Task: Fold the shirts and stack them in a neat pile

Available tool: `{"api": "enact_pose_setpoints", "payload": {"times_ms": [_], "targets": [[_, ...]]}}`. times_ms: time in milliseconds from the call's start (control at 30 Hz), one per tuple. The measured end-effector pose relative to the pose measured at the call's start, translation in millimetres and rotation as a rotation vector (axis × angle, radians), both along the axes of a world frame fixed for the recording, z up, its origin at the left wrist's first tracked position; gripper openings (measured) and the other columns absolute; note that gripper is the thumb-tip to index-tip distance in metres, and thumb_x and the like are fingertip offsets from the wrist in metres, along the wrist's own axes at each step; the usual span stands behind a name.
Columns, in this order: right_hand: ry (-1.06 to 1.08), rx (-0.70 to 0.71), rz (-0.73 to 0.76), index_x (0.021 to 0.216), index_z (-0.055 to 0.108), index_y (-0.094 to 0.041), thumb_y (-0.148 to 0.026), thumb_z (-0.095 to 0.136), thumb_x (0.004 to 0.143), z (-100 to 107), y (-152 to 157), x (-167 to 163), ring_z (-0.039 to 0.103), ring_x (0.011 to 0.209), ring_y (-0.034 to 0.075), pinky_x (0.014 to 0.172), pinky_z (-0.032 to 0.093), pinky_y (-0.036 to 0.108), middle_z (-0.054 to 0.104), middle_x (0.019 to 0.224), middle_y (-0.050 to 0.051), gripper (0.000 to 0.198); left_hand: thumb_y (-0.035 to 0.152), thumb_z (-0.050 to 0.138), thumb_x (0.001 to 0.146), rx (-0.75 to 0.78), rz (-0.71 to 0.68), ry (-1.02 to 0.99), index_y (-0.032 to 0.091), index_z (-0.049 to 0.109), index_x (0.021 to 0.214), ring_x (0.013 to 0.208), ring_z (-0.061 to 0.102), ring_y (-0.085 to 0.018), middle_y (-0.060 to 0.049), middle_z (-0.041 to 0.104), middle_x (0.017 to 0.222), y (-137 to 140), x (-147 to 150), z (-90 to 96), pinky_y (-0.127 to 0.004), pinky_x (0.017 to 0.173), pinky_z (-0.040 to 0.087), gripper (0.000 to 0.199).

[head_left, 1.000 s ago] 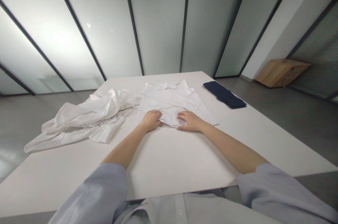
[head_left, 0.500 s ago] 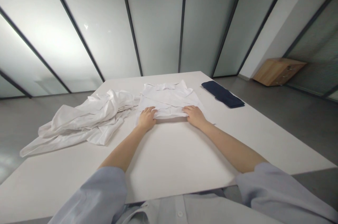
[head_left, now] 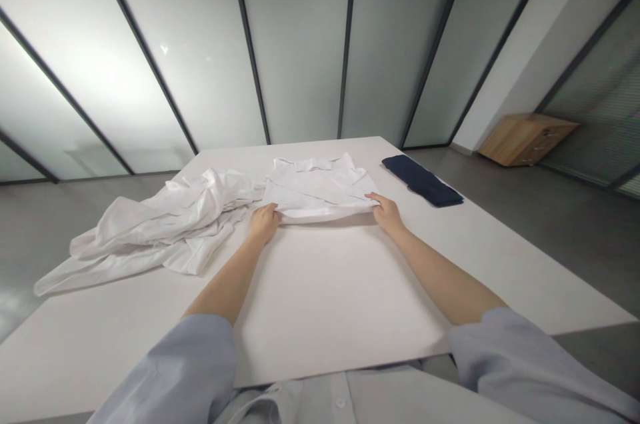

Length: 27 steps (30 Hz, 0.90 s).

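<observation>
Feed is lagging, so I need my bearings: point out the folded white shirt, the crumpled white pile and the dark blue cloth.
folded white shirt (head_left: 320,184), head view, middle of its top panel.
crumpled white pile (head_left: 160,224), head view, centre of the heap.
dark blue cloth (head_left: 423,179), head view, its middle.

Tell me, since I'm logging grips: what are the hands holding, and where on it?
Both hands grip the folded white shirt at its near edge: the left hand at the near left corner, the right hand at the near right corner.

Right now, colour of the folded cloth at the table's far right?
Dark navy folded cloth, plain; head view.
</observation>
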State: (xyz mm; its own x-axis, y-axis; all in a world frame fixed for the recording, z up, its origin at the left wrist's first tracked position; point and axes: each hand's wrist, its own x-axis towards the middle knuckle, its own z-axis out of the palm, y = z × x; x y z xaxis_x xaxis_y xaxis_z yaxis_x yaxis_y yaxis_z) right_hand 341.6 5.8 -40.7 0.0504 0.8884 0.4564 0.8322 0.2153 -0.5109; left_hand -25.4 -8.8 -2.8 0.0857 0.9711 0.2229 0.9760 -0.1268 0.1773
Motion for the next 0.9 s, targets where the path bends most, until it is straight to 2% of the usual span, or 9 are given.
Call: {"api": "enact_pose_setpoints", "payload": {"times_ms": [100,200,400,533,633,733,833,900], "targets": [[-0.102,-0.106,0.076,0.117,0.068,-0.019,-0.007,0.042,0.074,2.7,-2.8,-6.9,0.057,0.120,0.021,0.103,0.042,0.035,0.066,0.125,0.006,0.052,0.017,0.036,0.089,-0.069,-0.063,0.025,0.017,0.062,0.118,0.104,0.064,-0.022,-0.010,0.071,0.109,2.3,-0.4,0.0,-0.030,0.089,0.045,0.039],[-0.231,-0.205,0.095,0.108,0.070,-0.021,-0.009,0.045,0.078,9.4,-7.1,-14.1,0.063,0.111,0.022,0.093,0.046,0.031,0.070,0.116,0.007,0.042,0.023,0.033,0.092,-0.059,-0.020,0.080,0.018,0.066,0.105,0.098,0.066,-0.023,-0.011,0.073,0.100,0.8,2.9,4.8,-0.030,0.081,0.047,0.036],[-0.416,-0.205,0.014,0.094,0.071,-0.024,-0.015,0.046,0.082,28.5,-17.2,-18.7,0.066,0.089,0.022,0.070,0.044,0.025,0.075,0.095,0.006,0.029,0.028,0.034,0.092,-0.050,0.046,0.142,0.018,0.071,0.089,0.092,0.068,-0.024,-0.013,0.073,0.093,-0.1,9.1,12.0,-0.031,0.076,0.048,0.039],[-0.451,-0.238,0.028,0.085,0.070,-0.022,-0.017,0.045,0.081,38.9,-22.5,-19.6,0.066,0.085,0.023,0.065,0.041,0.026,0.075,0.092,0.007,0.026,0.028,0.036,0.090,-0.150,-0.088,0.179,0.017,0.071,0.085,0.096,0.066,-0.024,-0.013,0.073,0.096,1.4,4.3,14.4,-0.031,0.080,0.047,0.037],[-0.395,-0.200,0.079,0.079,0.069,-0.021,-0.017,0.042,0.079,45.5,-23.7,-16.6,0.065,0.083,0.023,0.065,0.040,0.026,0.074,0.087,0.007,0.027,0.025,0.036,0.088,-0.204,-0.219,0.099,0.018,0.068,0.076,0.089,0.066,-0.022,-0.009,0.072,0.087,4.9,-7.4,25.3,-0.028,0.077,0.046,0.035],[-0.275,-0.036,0.074,0.085,0.068,-0.021,-0.016,0.038,0.078,55.5,-18.7,-10.4,0.064,0.081,0.023,0.067,0.041,0.027,0.072,0.081,0.005,0.032,0.023,0.031,0.087,-0.107,-0.263,-0.056,0.017,0.064,0.073,0.079,0.063,-0.020,-0.005,0.068,0.076,14.3,-20.3,47.2,-0.028,0.073,0.046,0.036],[-0.197,0.099,-0.037,0.099,0.068,-0.017,-0.016,0.036,0.079,70.0,-2.6,-8.1,0.063,0.086,0.025,0.073,0.043,0.029,0.072,0.086,0.008,0.037,0.025,0.029,0.089,0.104,-0.119,-0.142,0.017,0.063,0.085,0.081,0.063,-0.021,-0.006,0.068,0.080,32.6,-24.6,69.0,-0.029,0.073,0.045,0.035],[-0.184,0.105,-0.117,0.108,0.066,-0.015,-0.016,0.036,0.081,78.3,13.7,-11.6,0.063,0.093,0.028,0.077,0.044,0.031,0.072,0.096,0.011,0.040,0.024,0.029,0.091,0.199,-0.002,-0.148,0.017,0.061,0.098,0.089,0.064,-0.024,-0.009,0.069,0.090,48.4,-20.7,74.3,-0.031,0.078,0.045,0.034]]}}
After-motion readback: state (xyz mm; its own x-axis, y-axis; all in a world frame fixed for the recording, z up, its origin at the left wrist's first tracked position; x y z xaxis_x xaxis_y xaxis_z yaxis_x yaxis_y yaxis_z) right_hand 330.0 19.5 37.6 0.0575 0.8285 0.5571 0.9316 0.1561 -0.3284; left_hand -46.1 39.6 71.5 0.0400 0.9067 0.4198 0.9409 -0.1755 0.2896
